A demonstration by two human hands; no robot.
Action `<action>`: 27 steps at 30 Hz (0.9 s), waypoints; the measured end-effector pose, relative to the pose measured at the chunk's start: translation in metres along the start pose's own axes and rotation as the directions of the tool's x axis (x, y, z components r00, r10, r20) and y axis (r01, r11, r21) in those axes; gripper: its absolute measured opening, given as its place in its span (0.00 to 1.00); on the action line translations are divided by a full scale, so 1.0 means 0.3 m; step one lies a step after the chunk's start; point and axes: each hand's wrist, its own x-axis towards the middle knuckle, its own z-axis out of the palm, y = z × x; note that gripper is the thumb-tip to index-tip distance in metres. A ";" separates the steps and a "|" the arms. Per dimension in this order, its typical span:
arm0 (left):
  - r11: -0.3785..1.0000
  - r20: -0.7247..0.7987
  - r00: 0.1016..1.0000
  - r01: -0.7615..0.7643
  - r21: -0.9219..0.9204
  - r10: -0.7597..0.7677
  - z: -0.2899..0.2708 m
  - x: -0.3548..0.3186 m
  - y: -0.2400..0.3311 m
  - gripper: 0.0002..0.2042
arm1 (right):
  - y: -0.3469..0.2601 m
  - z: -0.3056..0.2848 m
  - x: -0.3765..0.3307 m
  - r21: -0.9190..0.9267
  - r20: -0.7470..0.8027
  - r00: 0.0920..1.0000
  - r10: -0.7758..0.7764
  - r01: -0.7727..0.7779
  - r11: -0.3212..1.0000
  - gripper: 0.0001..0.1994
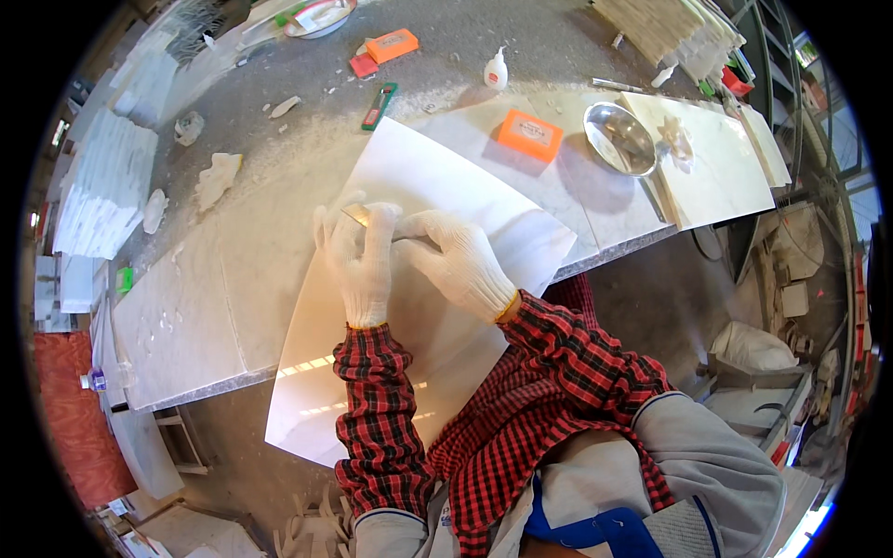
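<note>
A glossy white stone slab [419, 177] with one curved side lies at an angle over the front edge of the bench. Both my hands, in white knit gloves, are above its left-middle part, close together. A small flat, shiny yellowish piece [356, 215], like a blade, shows at the fingers of my left hand [361, 265], which are closed on it. My right hand [458, 256] is just beside it, fingers bent together and pointing left; what they hold, if anything, is hidden. Red-and-black checked sleeves cover both forearms.
Beyond the slab are an orange box [530, 136], a metal bowl [621, 139], a white squeeze bottle [496, 70], a green-and-red packet [379, 106] and another orange box [393, 45]. Stacked stone strips [107, 186] stand left. More pale slabs [177, 325] form the bench edge.
</note>
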 end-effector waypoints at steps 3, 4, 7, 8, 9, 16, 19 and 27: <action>1.000 0.034 0.999 0.010 -0.011 -0.010 -0.007 -0.008 -0.015 0.10 | -0.009 -0.029 -0.003 -0.054 0.044 0.998 0.033 -0.031 0.998 0.09; 1.000 0.023 1.000 -0.007 -0.019 0.007 -0.004 -0.008 -0.007 0.11 | -0.011 -0.042 -0.008 -0.065 0.022 0.999 0.036 -0.034 0.997 0.09; 0.999 0.015 1.000 -0.004 -0.034 0.004 -0.014 -0.003 -0.009 0.11 | -0.016 -0.097 -0.023 -0.063 -0.071 0.991 0.118 -0.122 0.991 0.09; 0.999 0.016 1.000 0.007 -0.038 -0.006 -0.017 0.000 -0.012 0.11 | -0.016 -0.125 -0.028 -0.039 -0.119 0.973 0.198 -0.203 0.978 0.09; 0.999 0.001 1.000 -0.010 -0.032 0.010 -0.006 -0.002 -0.015 0.11 | -0.010 -0.155 -0.037 -0.015 -0.167 0.946 0.276 -0.283 0.959 0.10; 0.991 -0.069 0.995 -0.065 0.115 0.074 0.023 -0.006 -0.014 0.09 | 0.071 -0.231 -0.051 -0.204 -0.352 0.922 0.159 -0.241 0.949 0.13; 0.976 -0.152 0.973 -0.153 0.157 0.177 0.037 0.002 -0.021 0.06 | 0.070 -0.221 -0.031 -0.319 -0.344 0.935 0.092 -0.208 0.925 0.16; 0.850 -0.183 0.932 -0.190 0.492 0.314 0.050 0.002 -0.023 0.11 | 0.093 -0.209 -0.011 -0.572 -0.235 0.965 -0.119 -0.038 0.819 0.23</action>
